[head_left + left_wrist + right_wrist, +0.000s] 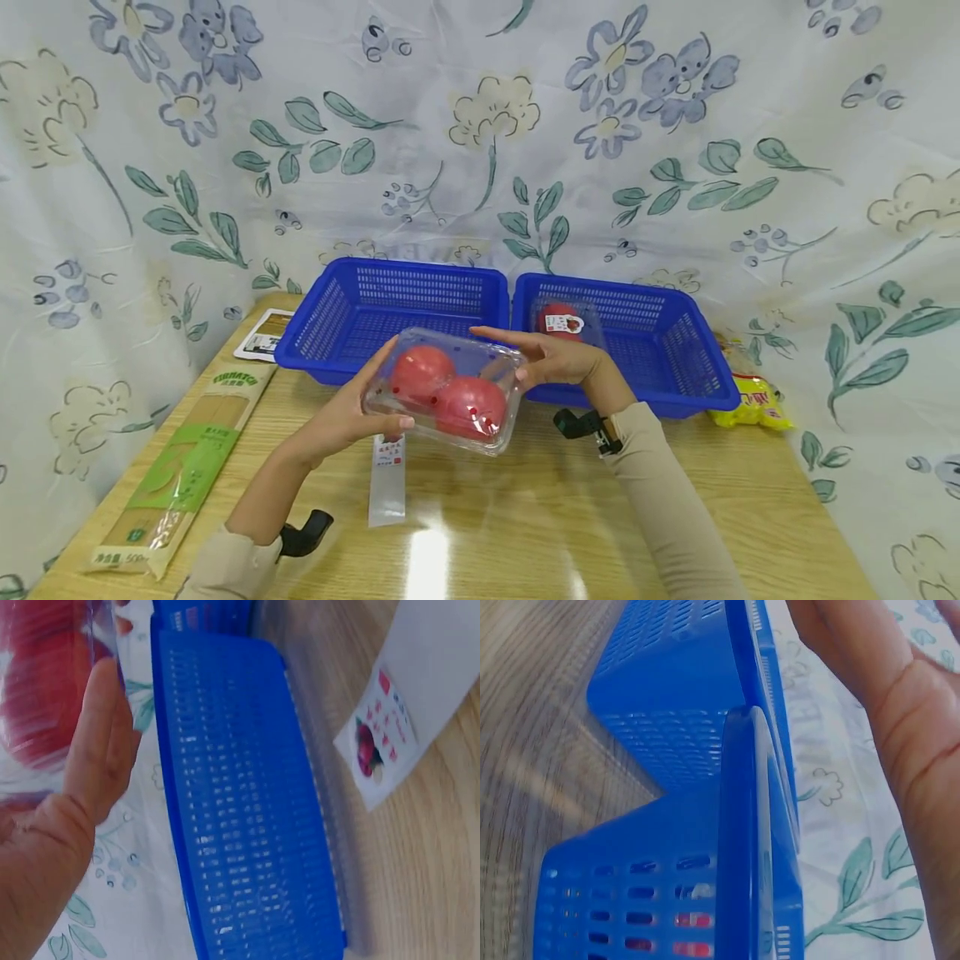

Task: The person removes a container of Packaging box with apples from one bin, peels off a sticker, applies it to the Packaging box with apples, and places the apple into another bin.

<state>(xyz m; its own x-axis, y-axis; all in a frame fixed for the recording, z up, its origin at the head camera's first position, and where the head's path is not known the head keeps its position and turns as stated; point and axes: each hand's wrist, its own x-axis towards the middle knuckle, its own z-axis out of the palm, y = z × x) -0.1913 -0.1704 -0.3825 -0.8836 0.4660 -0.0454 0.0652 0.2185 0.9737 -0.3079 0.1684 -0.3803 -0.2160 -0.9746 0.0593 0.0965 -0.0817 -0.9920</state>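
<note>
A clear plastic box (491,371) of two large red tomatoes (470,407) is held above the table, tilted, in front of two blue baskets. The left hand (341,425) grips its left end, thumb along the near side and fingers at the far side. At the right end, the right hand (562,360) pinches the upper corner between thumb and fingers. In the left wrist view, the left hand (94,757) lies along the box (45,697). Only part of the right hand (900,690) shows in the right wrist view; the box is out of sight there.
Behind the box stand a left blue basket (330,310) and a right blue basket (693,367), the right holding another tomato pack (561,323). A printed white strip (387,492) lies below the box. Noodles (183,467) lie left, a white-edged packet (264,333) behind them, a yellow bag (753,404) right.
</note>
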